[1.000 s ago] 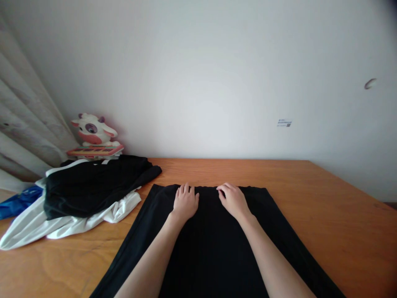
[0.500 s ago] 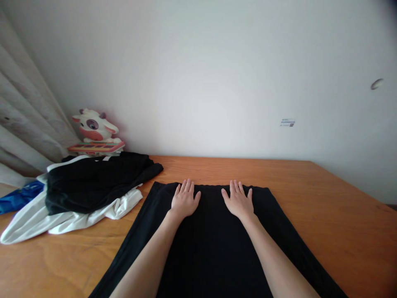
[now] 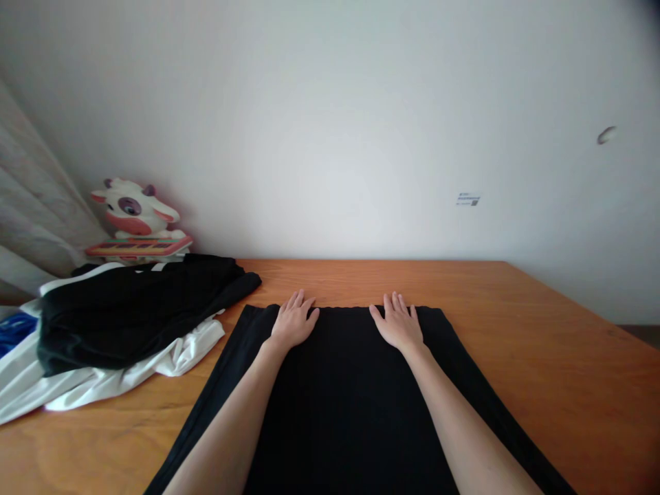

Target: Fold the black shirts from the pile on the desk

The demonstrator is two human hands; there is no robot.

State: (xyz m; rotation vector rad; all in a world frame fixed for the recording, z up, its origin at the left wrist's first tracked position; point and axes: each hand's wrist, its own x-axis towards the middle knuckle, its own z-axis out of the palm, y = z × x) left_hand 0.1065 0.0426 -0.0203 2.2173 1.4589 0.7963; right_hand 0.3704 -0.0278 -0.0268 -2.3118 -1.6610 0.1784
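Palms of the left hand (image 3: 292,324) and right hand (image 3: 402,328) face down, fingers extended, gripping nothing, resting at the far edge of a black garment (image 3: 345,399). Garment lies spread flat on the wooden table (image 3: 515,323), centred in view. Judged soft, light and limp, not fragile; best held at both far corners. Far edge runs left to right; sides spread toward the near end, out of view; long axis apparently points away. Near its left side, a clothing pile (image 3: 134,316) lies apart.
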